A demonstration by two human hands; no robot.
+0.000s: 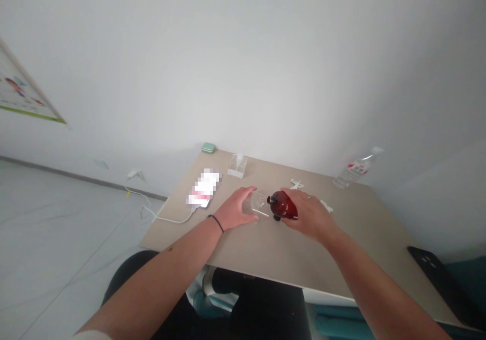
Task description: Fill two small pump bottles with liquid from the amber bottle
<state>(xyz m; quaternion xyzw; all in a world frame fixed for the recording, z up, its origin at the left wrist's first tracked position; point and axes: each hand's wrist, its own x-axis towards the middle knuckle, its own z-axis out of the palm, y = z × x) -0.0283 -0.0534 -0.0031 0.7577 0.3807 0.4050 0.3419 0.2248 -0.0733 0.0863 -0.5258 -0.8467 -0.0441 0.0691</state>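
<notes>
My left hand (236, 209) is wrapped around the side of a small clear plastic container (260, 204) at the middle of the table. In my right hand (307, 213) is a dark brown-red bottle (284, 206), uncapped and tilted, its mouth pointing left over the container's right edge. Whether liquid is coming out cannot be seen. A small black cap (277, 218) lies just below the bottle's neck. White scraps (296, 183) lie on the table behind my right hand, and another white piece (326, 206) is beside its wrist.
At the table's (266, 259) back stand a clear box (237, 166) with a white object and a green case (208, 147). A blurred-out phone (205, 188) with a white cable (178, 222) lies left. A clear water bottle (355, 170) and a black phone (429, 261) are right.
</notes>
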